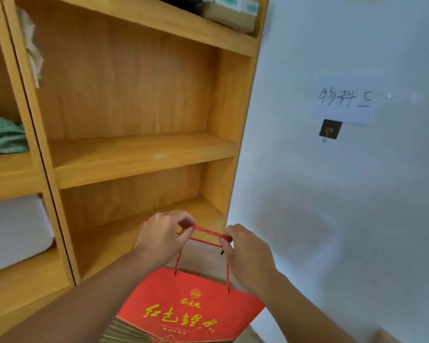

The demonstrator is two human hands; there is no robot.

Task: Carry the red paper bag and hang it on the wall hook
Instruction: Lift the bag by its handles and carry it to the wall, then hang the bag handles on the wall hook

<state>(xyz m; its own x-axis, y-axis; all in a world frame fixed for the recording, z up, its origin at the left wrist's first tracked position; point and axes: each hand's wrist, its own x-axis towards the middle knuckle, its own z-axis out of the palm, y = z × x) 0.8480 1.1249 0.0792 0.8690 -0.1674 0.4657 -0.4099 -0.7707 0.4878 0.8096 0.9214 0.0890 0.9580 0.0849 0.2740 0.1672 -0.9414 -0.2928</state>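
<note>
Down at the bottom of the view, both hands are on the red paper bag, w/ the rope handle stretched tight between them. Left hand pinches one end of the loop, right hand pinches the other, fingers closed on the cord on both sides, so the top run sits nearly level like it's being held open for hooking. Bag hangs under the hands, in front of the lowest shelf bay of the wooden shelf unit, close to its right edge.

Progress imo: pickup is done and the bag is being carried, but the hang part isn't. The wall hook is up and to the right on the white wall, well apart from the handle, w/ a handwritten paper label just above it. So what's left is lift, move right, drop the loop over the hook, let go.

Stuff I can't really make out: the hook itself is tiny, a dark square plate w/ a small metal bit, can't tell which way the prong curves. Bottom of the bag is cut off by the frame edge, so no idea if anything's in it. There seems to be a 2nd cord behind the first, but whether both hands have both loops, can't tell. Fingertips on the right hand are mostly hidden behind the cord.
</note>
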